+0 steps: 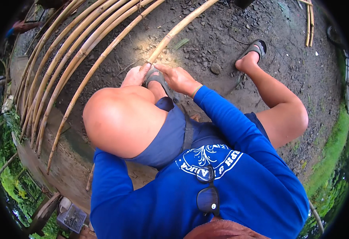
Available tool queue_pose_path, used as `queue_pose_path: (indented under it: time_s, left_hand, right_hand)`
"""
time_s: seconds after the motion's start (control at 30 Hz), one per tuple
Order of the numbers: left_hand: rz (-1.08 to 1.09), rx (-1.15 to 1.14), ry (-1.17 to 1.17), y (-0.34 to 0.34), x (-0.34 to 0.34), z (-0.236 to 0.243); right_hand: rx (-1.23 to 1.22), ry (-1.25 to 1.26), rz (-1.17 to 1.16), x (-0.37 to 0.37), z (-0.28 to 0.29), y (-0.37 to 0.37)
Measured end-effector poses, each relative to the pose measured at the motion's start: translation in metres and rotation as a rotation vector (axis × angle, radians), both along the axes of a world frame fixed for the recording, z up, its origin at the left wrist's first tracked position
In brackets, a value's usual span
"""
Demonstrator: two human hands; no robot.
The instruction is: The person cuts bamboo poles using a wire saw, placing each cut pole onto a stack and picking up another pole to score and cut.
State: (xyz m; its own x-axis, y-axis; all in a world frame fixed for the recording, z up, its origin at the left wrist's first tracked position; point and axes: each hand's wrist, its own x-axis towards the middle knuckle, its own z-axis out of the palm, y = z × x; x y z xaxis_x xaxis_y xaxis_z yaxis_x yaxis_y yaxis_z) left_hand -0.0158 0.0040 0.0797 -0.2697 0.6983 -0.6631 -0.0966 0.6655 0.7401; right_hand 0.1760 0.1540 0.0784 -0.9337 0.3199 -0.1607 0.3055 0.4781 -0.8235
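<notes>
A long tan bamboo pole (178, 32) slants from the top of the view down to my hands. Beside my raised knee, my left hand (136, 75) is closed around it, partly hidden behind the leg. My right hand (179, 81) comes in from the other side with its fingers curled and fingertips at the pole, where a thin dark strand seems to cross. Whatever those fingers pinch is too small to make out. Just below the hands is my sandalled foot (157, 79).
Several bamboo poles (77, 59) lie side by side at the left. Two shorter poles (310, 24) are at the far right. Dark, stony soil (218, 44) surrounds my feet, with a larger stone (216, 69) ahead. A plastic crate (72, 218) sits at the lower left.
</notes>
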Motion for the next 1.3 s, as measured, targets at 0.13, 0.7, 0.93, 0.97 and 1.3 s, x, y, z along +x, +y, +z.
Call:
queue_pose_path:
  time_s: [0.13,0.7,0.93,0.97,1.3]
  left_hand:
    - [-0.008,0.084,0.051,-0.014,0.007,-0.017]
    - [0.127,0.123,-0.25,-0.008,0.008,0.014]
    - [0.065,0.097,-0.103,-0.004,0.004,0.006]
    - [0.06,0.085,-0.115,-0.007,0.007,0.006]
    - [0.078,0.148,-0.239,0.008,0.008,-0.004]
  right_hand:
    - [0.014,0.133,-0.009,0.023,-0.005,0.001]
    - [-0.026,-0.089,-0.005,0.083,0.024,0.008]
    - [0.061,-0.006,0.037,0.011,-0.01,0.008]
    - [0.047,0.014,0.017,0.011,-0.018,0.003]
    - [-0.053,-0.13,0.006,0.03,0.002,0.002]
